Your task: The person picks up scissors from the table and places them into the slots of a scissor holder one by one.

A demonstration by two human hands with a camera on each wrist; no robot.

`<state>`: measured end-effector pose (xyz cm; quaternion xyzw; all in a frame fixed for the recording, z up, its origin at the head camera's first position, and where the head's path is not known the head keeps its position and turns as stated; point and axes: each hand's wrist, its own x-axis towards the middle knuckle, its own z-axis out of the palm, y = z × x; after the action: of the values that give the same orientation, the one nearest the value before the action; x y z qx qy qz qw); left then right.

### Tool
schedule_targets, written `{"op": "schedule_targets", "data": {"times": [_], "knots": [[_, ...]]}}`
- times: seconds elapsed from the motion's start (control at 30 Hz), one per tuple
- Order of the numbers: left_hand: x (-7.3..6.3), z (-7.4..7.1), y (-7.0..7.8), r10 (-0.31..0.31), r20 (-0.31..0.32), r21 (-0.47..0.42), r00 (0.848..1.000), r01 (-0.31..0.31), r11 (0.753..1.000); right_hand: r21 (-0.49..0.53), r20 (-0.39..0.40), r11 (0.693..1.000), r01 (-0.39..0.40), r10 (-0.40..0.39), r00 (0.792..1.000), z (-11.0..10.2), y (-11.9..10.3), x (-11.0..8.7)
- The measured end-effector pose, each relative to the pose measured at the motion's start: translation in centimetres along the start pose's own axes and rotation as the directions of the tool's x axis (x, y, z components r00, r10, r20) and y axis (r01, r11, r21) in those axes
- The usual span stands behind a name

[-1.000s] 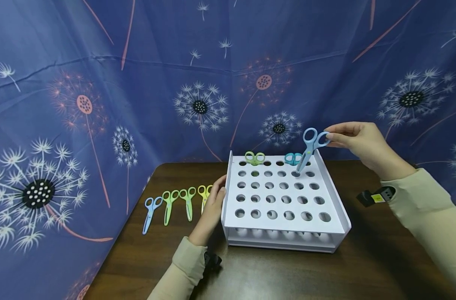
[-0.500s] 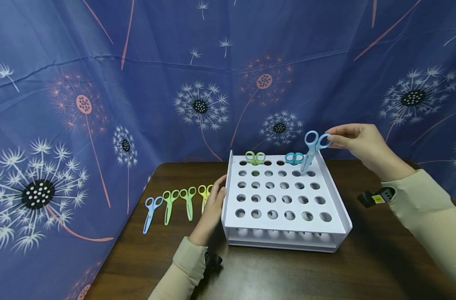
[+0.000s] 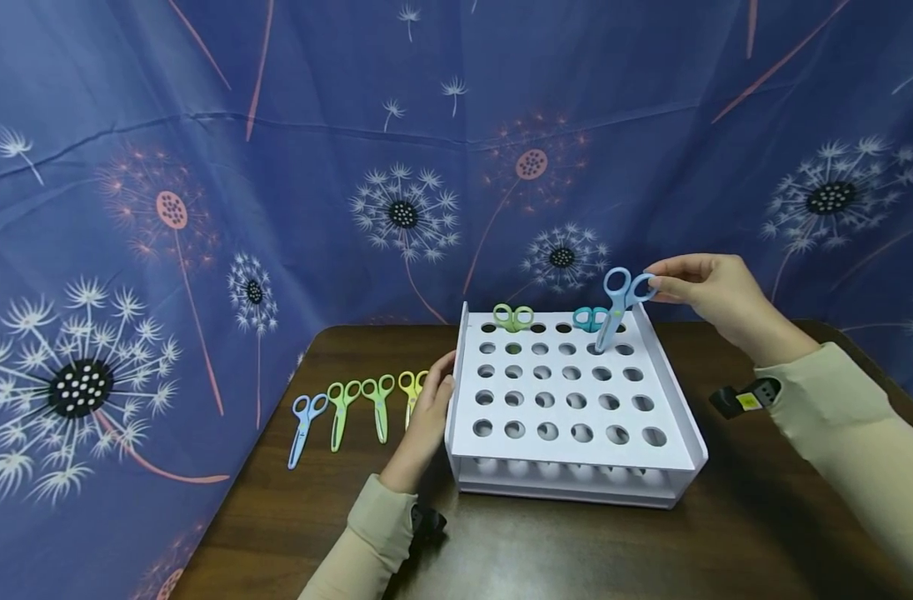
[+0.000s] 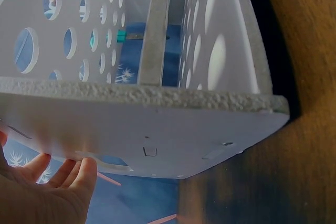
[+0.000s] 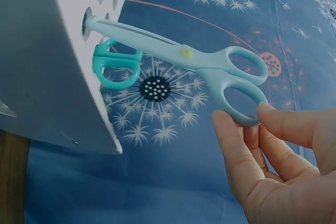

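My right hand (image 3: 715, 296) pinches one finger loop of the light blue scissors (image 3: 616, 310) between thumb and fingers. The scissors slant downward, their blade tip at the mouth of a second-row hole in the white rack (image 3: 527, 452); the right wrist view shows the tip at that hole (image 5: 86, 23). My left hand (image 3: 425, 421) touches the rack's left side panel, its fingertips against the outer face in the left wrist view. Teal scissors (image 3: 590, 318) and green scissors (image 3: 513, 317) stand in the back row with their loops up.
Left of the rack, blue scissors (image 3: 301, 430), two green pairs including the outer green scissors (image 3: 340, 412), and partly hidden yellow scissors (image 3: 411, 392) lie on the brown table (image 3: 546, 546). A blue dandelion-print cloth (image 3: 314, 200) hangs behind.
The light blue scissors have shifted slightly, their tip moving right, then back left over the second-row hole, and the right hand moved with them. The left hand stays at the rack's side.
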<state>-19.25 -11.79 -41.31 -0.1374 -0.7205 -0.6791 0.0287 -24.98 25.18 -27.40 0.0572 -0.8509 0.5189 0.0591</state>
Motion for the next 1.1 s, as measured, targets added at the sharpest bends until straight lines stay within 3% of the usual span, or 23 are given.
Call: {"op": "schedule_targets", "data": {"times": [0.43,1.1], "knots": [[0.0,0.1,0.1,-0.014,-0.002,-0.003,1.000,0.014,1.000,-0.050,0.020,0.999,-0.018,0.019,1.000,0.8,0.8,-0.1],[0.1,0.1,-0.1,-0.025,-0.010,0.021,1.000,0.025,0.999,-0.281,0.006,0.959,0.035,-0.035,0.999,2.0,1.4,-0.3]]}}
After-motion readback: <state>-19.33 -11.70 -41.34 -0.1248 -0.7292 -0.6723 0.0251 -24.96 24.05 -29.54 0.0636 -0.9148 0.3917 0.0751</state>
